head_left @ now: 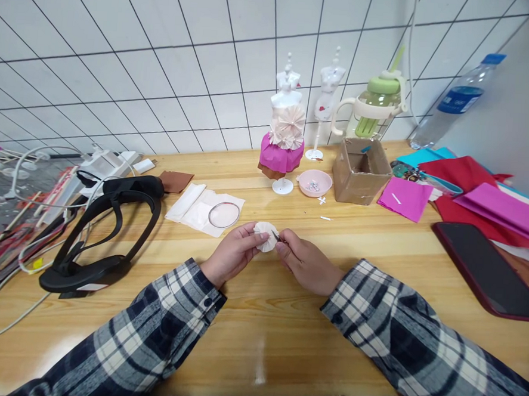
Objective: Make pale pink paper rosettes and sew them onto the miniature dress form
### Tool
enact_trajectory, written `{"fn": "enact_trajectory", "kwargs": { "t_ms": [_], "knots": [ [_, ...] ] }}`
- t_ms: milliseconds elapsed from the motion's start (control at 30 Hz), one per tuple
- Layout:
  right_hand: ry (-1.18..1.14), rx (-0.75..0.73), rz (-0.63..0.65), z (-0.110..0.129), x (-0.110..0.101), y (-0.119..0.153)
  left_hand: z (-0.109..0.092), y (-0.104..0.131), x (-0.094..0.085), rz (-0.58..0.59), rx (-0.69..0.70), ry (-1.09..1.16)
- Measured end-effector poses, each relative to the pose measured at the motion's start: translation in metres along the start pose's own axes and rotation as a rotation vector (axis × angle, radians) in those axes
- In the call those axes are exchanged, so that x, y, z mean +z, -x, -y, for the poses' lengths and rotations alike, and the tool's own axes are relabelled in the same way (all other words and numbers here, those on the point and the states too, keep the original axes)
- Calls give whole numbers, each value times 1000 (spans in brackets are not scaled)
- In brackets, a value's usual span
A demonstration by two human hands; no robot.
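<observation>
In the middle of the table, my left hand pinches a small round rosette of pleated cream paper between thumb and fingers. My right hand is closed on a dark pointed tool, whose tip reaches over the rosette's right side; most of it is hidden by my fingers. Behind and left of my hands lie folded cream paper sheets with a thin ring on top. Farther back stands a small white mannequin dressed in cream pleated rosettes, a magenta skirt and a brown hem.
A pink bowl, a cardboard box, a second mannequin and a green-lidded jug stand along the wall. To the right are a phone and coloured paper. A black headset strap and cables lie left.
</observation>
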State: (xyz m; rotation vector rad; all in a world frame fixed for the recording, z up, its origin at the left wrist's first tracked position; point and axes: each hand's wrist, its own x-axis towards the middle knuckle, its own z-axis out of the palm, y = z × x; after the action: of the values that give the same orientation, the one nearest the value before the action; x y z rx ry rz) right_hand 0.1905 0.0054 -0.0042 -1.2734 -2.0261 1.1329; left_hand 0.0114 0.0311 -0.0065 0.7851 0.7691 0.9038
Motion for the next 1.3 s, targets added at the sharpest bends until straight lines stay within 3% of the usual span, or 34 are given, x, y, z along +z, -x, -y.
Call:
{"fn": "enact_trajectory", "kwargs": {
  "t_ms": [733,1300],
  "knots": [
    [-9,46,62,0,-7,2,1,-1,-3,28,5,25],
    [16,39,62,1,-9,1,2,0,-4,85,-36,-150]
  ]
}}
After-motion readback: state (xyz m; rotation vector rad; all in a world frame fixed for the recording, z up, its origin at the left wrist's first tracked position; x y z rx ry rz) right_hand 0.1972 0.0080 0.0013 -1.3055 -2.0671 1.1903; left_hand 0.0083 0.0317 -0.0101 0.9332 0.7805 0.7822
